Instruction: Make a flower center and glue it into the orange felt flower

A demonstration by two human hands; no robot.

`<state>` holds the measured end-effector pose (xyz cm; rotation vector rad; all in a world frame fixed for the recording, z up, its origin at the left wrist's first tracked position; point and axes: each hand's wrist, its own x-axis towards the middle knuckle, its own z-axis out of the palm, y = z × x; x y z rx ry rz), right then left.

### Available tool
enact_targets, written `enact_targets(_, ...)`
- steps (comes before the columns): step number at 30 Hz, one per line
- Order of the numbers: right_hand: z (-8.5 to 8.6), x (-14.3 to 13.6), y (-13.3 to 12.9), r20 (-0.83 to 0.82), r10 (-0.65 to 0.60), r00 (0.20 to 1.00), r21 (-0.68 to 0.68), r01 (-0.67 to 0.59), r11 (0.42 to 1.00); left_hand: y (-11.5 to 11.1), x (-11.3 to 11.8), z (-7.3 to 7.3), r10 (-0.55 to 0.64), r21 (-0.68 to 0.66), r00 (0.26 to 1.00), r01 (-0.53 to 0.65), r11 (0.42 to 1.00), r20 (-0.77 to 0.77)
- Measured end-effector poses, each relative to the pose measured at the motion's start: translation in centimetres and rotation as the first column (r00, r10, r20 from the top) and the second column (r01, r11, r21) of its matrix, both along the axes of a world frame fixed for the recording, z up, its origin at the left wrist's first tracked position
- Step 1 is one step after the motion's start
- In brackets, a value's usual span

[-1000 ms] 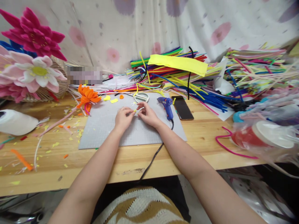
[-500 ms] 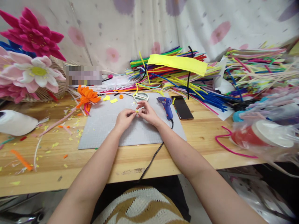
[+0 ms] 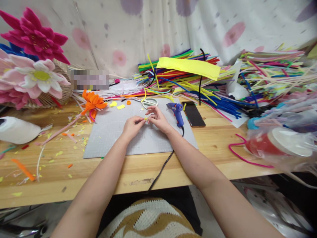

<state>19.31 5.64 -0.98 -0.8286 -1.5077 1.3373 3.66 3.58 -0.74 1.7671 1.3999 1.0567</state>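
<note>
Between my fingertips, above the grey cutting mat (image 3: 106, 138), is a small yellow piece (image 3: 146, 118), too small to make out in detail. My left hand (image 3: 133, 127) pinches it from the left with thumb and forefinger. From the right, thumb and forefinger of my right hand (image 3: 159, 121) close on the same piece, while its other fingers are raised and apart. Just beyond my right hand lie scissors (image 3: 150, 102) with pale handles. A blue hot glue gun (image 3: 176, 114) rests to the right of that hand, its black cord running toward the table's front edge.
A black phone (image 3: 193, 114) lies right of the glue gun. Bundles of coloured pipe cleaners (image 3: 183, 82) line the back. At left are an orange flower (image 3: 92, 102), a white spool (image 3: 19, 130) and scattered scraps. A wrapped red-and-white roll (image 3: 277, 142) sits at right.
My right hand has shifted very slightly to the right, and the yellow piece shows a little differently between the fingertips. Everything else stays in place.
</note>
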Motion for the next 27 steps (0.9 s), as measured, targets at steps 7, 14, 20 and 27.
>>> enact_targets(7, -0.1, -0.2, 0.0, -0.038, -0.012, 0.999, -0.019, 0.011, 1.000, 0.1, -0.1, -0.2, -0.050, 0.026, 0.999, 0.050, 0.998, -0.007)
enact_targets(14, 0.0, -0.2, 0.0, -0.122, 0.029, 0.992, -0.060, -0.036, 0.998, 0.0, 0.0, -0.5, -0.040, 0.039, 0.999, 0.039, 0.998, 0.023)
enact_targets(20, -0.2, -0.8, 0.1, -0.123, 0.010, 0.992, -0.048, -0.016, 0.999, 0.1, 0.1, -0.4, -0.043, 0.018, 0.999, 0.043, 0.999, -0.029)
enact_targets(27, -0.4, -1.0, 0.2, -0.128, -0.090, 0.988, -0.087, 0.079, 0.993, -0.2, 0.3, -0.2, -0.034, 0.020, 0.994, 0.036, 0.999, -0.104)
